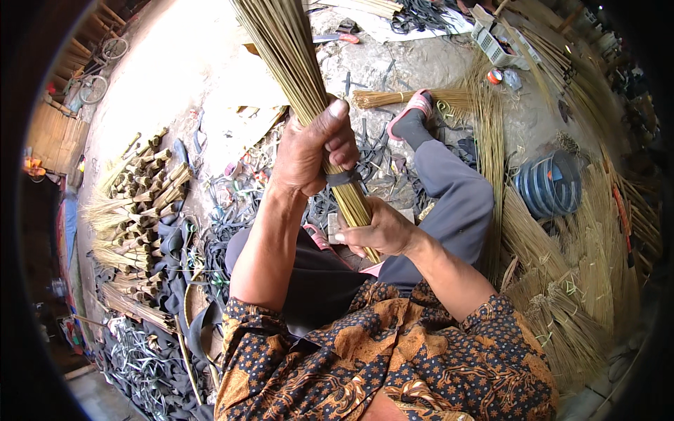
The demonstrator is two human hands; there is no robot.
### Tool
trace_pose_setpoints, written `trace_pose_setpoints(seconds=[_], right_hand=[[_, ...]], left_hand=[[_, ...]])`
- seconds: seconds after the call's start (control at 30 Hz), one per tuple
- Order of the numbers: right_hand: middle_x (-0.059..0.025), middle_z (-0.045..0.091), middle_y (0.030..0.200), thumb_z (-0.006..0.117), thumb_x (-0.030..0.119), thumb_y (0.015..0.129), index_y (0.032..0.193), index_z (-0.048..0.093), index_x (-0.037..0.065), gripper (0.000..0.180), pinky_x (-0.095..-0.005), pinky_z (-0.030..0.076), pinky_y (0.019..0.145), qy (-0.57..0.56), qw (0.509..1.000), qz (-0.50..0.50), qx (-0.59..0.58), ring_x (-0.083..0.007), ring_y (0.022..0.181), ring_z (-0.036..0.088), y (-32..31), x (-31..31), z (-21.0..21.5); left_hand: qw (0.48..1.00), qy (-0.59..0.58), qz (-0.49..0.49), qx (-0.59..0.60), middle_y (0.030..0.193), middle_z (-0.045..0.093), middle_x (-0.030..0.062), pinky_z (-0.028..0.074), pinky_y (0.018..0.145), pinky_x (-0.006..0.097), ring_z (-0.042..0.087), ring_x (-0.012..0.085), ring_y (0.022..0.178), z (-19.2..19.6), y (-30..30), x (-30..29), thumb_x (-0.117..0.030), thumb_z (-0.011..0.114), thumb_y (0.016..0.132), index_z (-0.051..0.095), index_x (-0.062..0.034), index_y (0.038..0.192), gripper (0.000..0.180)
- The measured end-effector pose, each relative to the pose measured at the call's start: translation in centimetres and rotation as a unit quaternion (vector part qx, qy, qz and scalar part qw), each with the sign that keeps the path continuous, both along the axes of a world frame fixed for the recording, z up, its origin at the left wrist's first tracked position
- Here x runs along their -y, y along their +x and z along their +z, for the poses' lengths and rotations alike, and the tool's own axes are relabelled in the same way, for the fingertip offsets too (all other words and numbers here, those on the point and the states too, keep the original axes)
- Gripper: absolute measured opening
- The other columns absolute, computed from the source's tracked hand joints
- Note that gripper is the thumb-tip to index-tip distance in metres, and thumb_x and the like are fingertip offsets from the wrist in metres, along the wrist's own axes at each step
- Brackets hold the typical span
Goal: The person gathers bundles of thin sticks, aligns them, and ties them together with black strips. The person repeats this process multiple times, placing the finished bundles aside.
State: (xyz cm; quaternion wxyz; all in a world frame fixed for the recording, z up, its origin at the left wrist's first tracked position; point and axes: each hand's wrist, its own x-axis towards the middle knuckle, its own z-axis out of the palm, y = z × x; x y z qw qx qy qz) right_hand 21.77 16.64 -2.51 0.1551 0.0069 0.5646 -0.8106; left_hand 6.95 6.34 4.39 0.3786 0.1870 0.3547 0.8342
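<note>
A long bundle of thin brown-green sticks, like a stick broom, slants from the top of the view down toward my lap. My left hand is closed round its middle, thumb on top. Just below that fist, a dark band circles the sticks. Lower down, my right hand grips the bundle near its bottom end, fingers wrapped under it. What lies beneath the bundle's lower tip is partly hidden by my right hand.
Several tied stick bundles are piled at the left. Dark rubber strips litter the floor between my legs. A knife lies ahead, a tied bundle by my foot. At right are a blue-grey round container and loose sticks; a grey crate stands beyond.
</note>
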Motion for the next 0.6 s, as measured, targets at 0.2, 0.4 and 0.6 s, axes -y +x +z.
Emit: trace_pose_setpoints(seconds=[0.2,0.4,0.6], right_hand=[[-0.0031,0.059,0.067,0.078,0.014,0.088,0.091,0.061,0.002,0.021,-0.0273,0.048,0.054,-0.071,0.992,0.106,-0.014,-0.0118,0.056,0.061,0.8,-3.6,-2.4],[-0.0034,0.064,0.074,0.08,0.029,0.088,0.101,0.066,0.001,0.034,-0.0343,0.051,0.061,0.398,0.877,-0.195,-0.184,-0.0151,0.062,0.061,1.2,-3.7,-6.9],[0.0045,0.052,0.062,0.084,0.044,0.088,0.08,0.061,0.005,0.046,-0.0327,0.045,0.06,0.183,0.981,-0.03,-0.065,-0.0099,0.061,0.048,3.0,-4.3,-8.3]], left_hand=[[0.994,-0.012,0.111,-0.019,0.07,0.054,0.0018,0.051,0.055,0.031,0.06,0.0155,0.061,1.2,0.1,-1.3,-0.037,0.081,0.093,0.058,-0.0063,0.101,0.039],[0.958,-0.147,0.224,-0.106,0.062,0.049,-0.0007,0.046,0.052,0.029,0.051,0.0118,0.053,0.0,2.0,-4.2,-0.041,0.07,0.101,0.055,-0.0096,0.085,0.039],[0.986,-0.141,0.046,-0.081,0.062,0.043,-0.0023,0.044,0.053,0.031,0.046,0.0129,0.052,-1.1,3.8,-4.1,-0.039,0.072,0.1,0.054,-0.0116,0.086,0.036]])
